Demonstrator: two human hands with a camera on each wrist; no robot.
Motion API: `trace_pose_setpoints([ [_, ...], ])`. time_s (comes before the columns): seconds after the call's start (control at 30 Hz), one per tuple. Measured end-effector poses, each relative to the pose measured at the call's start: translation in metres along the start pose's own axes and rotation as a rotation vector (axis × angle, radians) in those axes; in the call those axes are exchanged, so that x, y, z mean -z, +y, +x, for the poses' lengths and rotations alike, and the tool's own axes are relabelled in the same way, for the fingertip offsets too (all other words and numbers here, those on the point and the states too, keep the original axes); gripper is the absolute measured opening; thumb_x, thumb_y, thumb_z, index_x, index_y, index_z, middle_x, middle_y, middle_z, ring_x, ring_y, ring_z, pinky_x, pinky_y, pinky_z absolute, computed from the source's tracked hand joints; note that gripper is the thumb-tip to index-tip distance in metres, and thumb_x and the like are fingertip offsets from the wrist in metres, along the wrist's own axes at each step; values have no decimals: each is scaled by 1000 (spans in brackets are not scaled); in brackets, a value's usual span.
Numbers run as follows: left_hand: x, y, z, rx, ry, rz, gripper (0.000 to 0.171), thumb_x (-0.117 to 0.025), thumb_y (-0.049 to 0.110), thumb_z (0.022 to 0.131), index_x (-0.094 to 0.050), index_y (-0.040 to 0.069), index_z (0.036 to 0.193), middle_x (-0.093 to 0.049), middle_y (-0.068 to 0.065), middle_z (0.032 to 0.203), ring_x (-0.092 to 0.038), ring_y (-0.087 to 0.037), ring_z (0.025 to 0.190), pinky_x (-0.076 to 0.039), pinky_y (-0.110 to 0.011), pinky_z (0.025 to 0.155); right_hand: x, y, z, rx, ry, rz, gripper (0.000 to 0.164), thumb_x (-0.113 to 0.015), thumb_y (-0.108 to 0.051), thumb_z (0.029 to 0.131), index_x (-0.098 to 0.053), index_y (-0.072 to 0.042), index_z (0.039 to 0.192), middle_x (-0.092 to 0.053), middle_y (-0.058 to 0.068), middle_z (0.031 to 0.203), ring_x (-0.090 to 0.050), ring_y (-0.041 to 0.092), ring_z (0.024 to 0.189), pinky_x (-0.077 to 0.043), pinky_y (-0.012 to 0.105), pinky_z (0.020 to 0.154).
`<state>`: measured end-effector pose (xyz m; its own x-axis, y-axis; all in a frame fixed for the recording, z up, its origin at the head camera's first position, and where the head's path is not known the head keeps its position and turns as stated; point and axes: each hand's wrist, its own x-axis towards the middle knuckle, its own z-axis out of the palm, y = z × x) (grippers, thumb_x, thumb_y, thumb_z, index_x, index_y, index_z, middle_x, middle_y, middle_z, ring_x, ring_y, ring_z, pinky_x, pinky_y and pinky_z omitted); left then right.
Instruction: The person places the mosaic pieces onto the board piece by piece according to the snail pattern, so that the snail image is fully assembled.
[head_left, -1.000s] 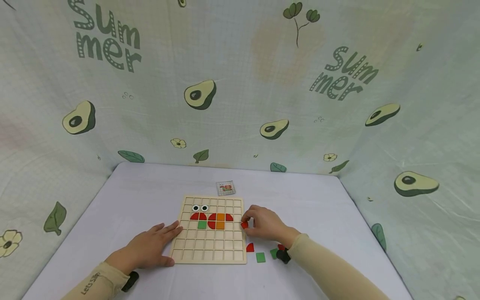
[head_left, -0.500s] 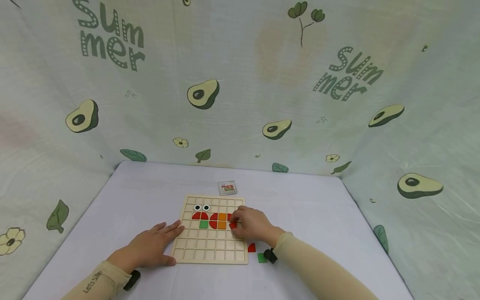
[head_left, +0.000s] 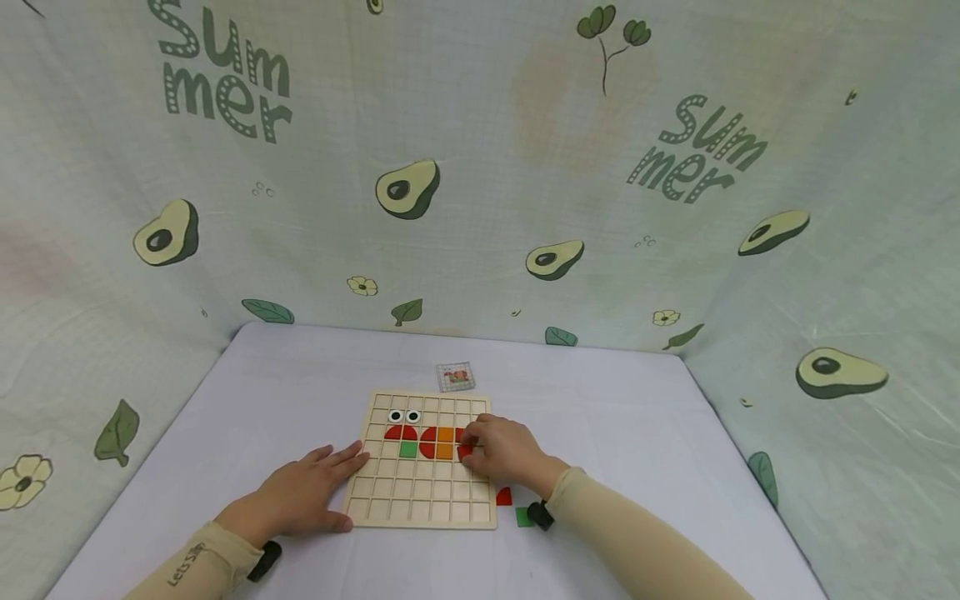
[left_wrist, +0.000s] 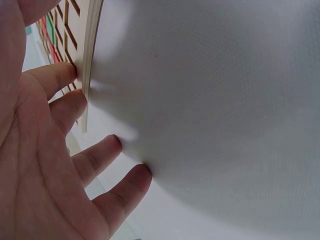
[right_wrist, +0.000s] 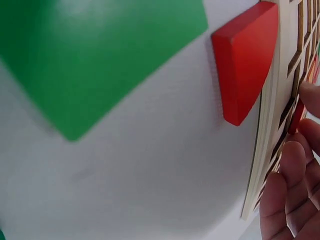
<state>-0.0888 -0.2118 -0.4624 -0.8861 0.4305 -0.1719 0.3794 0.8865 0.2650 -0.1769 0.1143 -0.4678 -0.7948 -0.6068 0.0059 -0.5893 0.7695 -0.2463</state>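
A wooden grid board lies on the white table. Fingers of my left hand spread straight along its left edge; in the left wrist view two fingertips touch the rim. Over the board's right side, my right hand pinches a red quarter-circle tile between thumb and fingers, low at a cell right of the orange squares. Two eye tiles, red quarter-circles and a green square sit in other cells. My fingers partly hide the tile above the held one.
Right of the board lie a loose red quarter-circle and a green square tile, the latter partly behind the right wrist's black camera. A small picture card lies beyond the board. Printed cloth walls the table's back and sides.
My right hand has moved left from the board's right edge, bringing the red quarter-circle over the grid and down to a cell. My left hand keeps its place at the board's edge.
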Motion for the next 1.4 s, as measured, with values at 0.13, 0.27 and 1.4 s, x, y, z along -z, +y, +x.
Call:
trace_pose_setpoints([
  [0.13,-1,0,0,4,0,3,92,-81,55,74,-48,13,149,-38,-7,157,-40,-52,132,-43,-68,92,0,-1,0,-2,8,1,21,-76,-31,88,-73,-19,106,-61,-12,93,-55,5,78,-51,25,71],
  [0.27,-1,0,0,4,3,1,92,-82,55,74,-48,13,149,-39,-7,157,-41,-52,131,-43,-69,92,-1,-2,-1,-4,14,-6,20,-76,-30,88,-73,-20,105,-61,-13,93,-55,5,78,-51,25,71],
  [1.4,0,1,0,-16,17,9,91,-83,53,73,-50,11,147,-41,-9,155,-43,-54,128,-44,-67,92,19,17,-33,-41,-1,41,24,-76,-25,85,-74,-18,108,-61,-12,89,-51,5,72,-48,23,65],
])
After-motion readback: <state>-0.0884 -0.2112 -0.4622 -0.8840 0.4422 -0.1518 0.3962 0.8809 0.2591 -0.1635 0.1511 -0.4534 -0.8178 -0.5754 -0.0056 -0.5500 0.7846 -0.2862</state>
